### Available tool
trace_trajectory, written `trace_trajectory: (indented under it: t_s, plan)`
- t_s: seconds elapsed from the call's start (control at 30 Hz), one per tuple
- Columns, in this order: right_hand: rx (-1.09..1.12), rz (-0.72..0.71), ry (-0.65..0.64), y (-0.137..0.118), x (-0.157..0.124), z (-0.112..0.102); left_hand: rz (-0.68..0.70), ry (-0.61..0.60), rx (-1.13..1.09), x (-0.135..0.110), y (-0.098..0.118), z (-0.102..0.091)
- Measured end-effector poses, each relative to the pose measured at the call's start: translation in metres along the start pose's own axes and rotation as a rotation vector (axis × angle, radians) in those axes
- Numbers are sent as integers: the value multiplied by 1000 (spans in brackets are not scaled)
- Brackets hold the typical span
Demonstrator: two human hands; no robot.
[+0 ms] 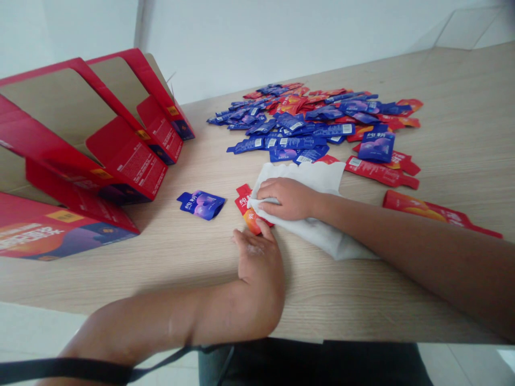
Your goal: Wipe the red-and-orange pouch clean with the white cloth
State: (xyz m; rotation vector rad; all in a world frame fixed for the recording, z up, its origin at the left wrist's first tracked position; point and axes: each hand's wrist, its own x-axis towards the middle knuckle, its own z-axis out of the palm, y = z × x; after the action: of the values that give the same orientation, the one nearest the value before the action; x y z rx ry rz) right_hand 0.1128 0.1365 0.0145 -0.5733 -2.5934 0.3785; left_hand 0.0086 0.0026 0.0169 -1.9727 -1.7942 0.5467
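A white cloth (322,233) lies bunched under my right hand (287,198), whose fingers are closed on it. Its left edge covers part of a small red pouch (243,199) with an orange print. My left hand (259,252) is bent at the wrist, with thumb and fingertips at the near edge of that pouch, pinning it to the table. Part of the left fingers is hidden behind the hand. A blue pouch (201,205) with a purple print lies flat to the left, apart from both hands.
Several open red cartons (132,161) stand at the left. Behind the cloth spreads a heap of blue and red pouches (298,126). Another red pouch (432,209) lies beyond my right forearm. A clear panel (466,29) stands at the back right of the wooden table (181,262).
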Motion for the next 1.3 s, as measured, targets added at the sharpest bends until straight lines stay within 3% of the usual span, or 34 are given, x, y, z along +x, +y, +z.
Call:
trace_trajectory:
  t_s: [0.4,0.7,0.9,1.3]
  plan:
    - [-7,7,-5,0,0,0,14,24,83,-1,0,2]
    - [-1,7,-9,0,0,0,-2,14,-48,-1,0,1]
    - [-9,8,-9,0,0,0,3,-15,-11,0,0,-1]
    - [-1,5,-5,0,0,0,16,45,63,-2,1,5]
